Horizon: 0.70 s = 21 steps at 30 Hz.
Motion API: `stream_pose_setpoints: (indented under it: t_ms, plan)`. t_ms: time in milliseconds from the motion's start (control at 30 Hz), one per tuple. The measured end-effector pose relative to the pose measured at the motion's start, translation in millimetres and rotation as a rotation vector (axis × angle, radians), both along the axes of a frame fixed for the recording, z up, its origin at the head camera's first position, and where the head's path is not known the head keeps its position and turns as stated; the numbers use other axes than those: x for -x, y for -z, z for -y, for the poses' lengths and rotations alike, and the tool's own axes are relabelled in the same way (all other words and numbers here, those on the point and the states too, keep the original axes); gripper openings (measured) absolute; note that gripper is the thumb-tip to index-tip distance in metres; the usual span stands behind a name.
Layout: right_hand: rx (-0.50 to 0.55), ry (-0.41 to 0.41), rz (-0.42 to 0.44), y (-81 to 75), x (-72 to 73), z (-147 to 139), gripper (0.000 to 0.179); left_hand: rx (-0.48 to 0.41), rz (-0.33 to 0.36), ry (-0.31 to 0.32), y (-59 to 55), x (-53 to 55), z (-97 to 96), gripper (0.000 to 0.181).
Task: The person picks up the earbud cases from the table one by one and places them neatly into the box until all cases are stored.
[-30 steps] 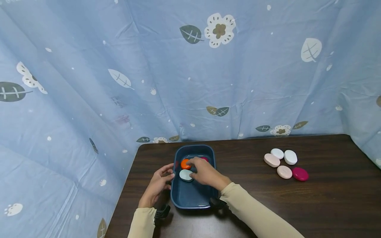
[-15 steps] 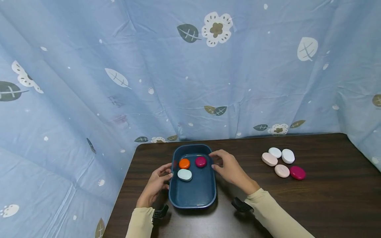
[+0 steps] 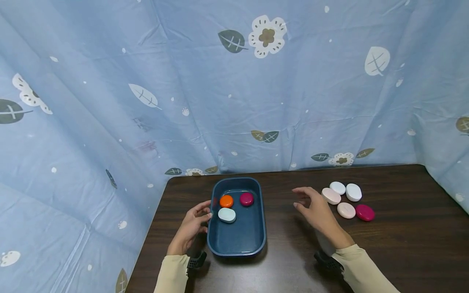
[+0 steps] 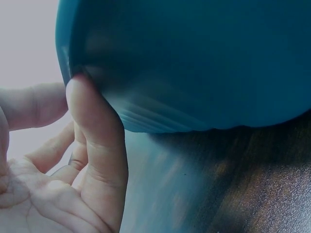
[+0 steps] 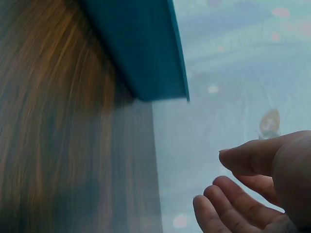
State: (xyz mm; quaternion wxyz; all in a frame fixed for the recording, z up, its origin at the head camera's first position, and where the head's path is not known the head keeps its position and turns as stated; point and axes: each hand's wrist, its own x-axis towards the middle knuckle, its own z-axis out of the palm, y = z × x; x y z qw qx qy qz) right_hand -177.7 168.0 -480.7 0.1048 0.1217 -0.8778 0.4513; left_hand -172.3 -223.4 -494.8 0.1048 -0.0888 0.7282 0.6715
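**Left hand (image 3: pixel 190 228) against a deep, glossy, dark-blue tray (image 3: pixel 237 242) with rounded corners; right hand (image 3: pixel 320 213) held apart from it**

The left hand's thumb and fingers are spread and loosely bent, their tips touching the wall of the tray, which lies directly to that hand's right. Inside, just past these fingertips, sit a glossy orange disc (image 3: pixel 226 201) and, closer to the thumb, a white oval piece (image 3: pixel 227 215). A round magenta piece (image 3: pixel 246 199) lies farther from the left hand, beyond the orange one.

The right hand is over the dark brown wood-grain table (image 3: pixel 282 240), thumb and forefinger parted wide and pointing towards the tray (the right wrist view catches the tray too, well apart from the fingertips). Just beside its knuckles lies a pale-pink oval piece (image 3: pixel 331 196). Beyond that, away from the hand, are a white round piece (image 3: pixel 337 188) and a white rounded oblong (image 3: pixel 353 192). Right of the hand's back lie a pale-pink round piece (image 3: pixel 346 210) and, farther, a magenta oval piece (image 3: pixel 365 212).
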Motion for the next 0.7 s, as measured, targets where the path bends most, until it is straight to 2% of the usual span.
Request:
stream_pose_setpoints:
  t_ms: [167, 500, 700]
  plan:
    - [-0.004, 0.043, -0.017, 3.8, -3.9, -20.5, 0.039, -0.006, 0.004, 0.002, 0.1, 0.6, 0.0, 0.045]
    - [-0.056, 0.176, -0.138, 16.4, -5.4, -53.1, 0.042, -0.006, 0.006, -0.001, 0.5, 2.2, -0.2, 0.045]
    - [-0.102, 0.260, -0.150, 19.3, -5.4, -70.7, 0.041, -0.015, -0.002, 0.003, 1.2, 0.6, 0.2, 0.045]
